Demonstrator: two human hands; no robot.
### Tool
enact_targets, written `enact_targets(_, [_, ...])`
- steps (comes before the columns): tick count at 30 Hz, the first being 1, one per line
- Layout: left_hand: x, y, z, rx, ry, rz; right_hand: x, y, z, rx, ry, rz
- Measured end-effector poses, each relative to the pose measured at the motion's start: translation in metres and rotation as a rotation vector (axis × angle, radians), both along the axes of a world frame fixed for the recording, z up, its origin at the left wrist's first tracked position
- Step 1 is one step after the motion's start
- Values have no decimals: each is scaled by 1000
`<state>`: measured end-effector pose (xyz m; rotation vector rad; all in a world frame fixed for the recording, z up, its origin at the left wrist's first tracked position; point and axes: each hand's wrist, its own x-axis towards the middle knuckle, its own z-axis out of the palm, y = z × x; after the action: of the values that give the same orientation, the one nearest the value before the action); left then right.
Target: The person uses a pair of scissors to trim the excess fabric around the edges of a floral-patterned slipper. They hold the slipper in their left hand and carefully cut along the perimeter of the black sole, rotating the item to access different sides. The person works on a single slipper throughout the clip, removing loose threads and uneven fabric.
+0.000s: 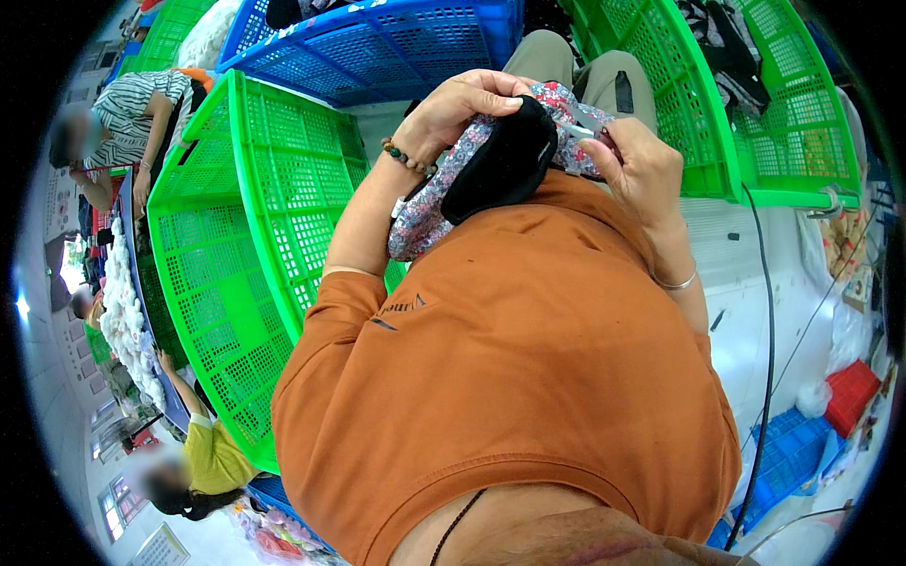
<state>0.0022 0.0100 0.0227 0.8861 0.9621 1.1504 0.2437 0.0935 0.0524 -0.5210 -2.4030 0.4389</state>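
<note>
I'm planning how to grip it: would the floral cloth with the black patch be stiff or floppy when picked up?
The floral cloth would probably flop, since it looks thin and bunched near the left hand. The black patch may hold its shape better, as its rounded outline looks smooth.

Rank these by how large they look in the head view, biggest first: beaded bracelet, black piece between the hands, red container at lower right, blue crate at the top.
1. Blue crate, cut off by the frame
2. Black piece
3. Red container, which lies farther off
4. Beaded bracelet
</note>
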Motion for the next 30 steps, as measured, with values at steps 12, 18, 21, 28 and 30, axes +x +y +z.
enact_targets(12, [15, 5, 12, -18, 90, -64, 1, 6, 5, 199, -65, 3])
enact_targets(18, [21, 5, 17, -55, 129, -14, 3, 17, 3, 336, -105, 28])
enact_targets(21, [23, 6, 20, -60, 149, -6, 3, 22, 7, 387, -107, 72])
enact_targets(28, [22, 5, 17, -68, 108, 9, 0, 27, 9, 417, -119, 107])
enact_targets(30, [21, 5, 15, -64, 105, 18, -1, 26, 9, 413, -123, 93])
